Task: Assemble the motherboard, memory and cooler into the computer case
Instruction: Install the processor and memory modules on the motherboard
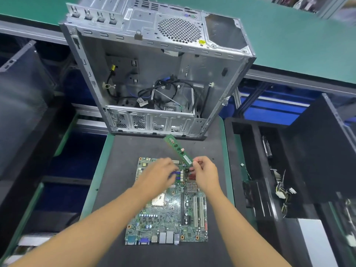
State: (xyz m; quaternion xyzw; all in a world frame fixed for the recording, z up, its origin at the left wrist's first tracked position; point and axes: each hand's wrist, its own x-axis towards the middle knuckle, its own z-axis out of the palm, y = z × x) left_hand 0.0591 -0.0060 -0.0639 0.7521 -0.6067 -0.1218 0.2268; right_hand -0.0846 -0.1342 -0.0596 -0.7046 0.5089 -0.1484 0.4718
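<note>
A green motherboard (167, 214) lies flat on the dark mat (119, 170), its port row toward me. My right hand (205, 175) pinches the near end of a green memory stick (178, 149), which slants up and away over the board's far edge. My left hand (159, 173) rests with its fingers on the blue and white memory slots (178, 175) at the board's far side; its fingertips are blurred. The open metal computer case (154, 74) stands behind the board, loose black cables (167, 89) inside it. I see no cooler.
A black foam tray (256, 189) on the right holds cables with white connectors (283, 191). Dark panels stand at the left (23, 105) and the right (316, 143). A green bench top (289, 45) runs behind the case.
</note>
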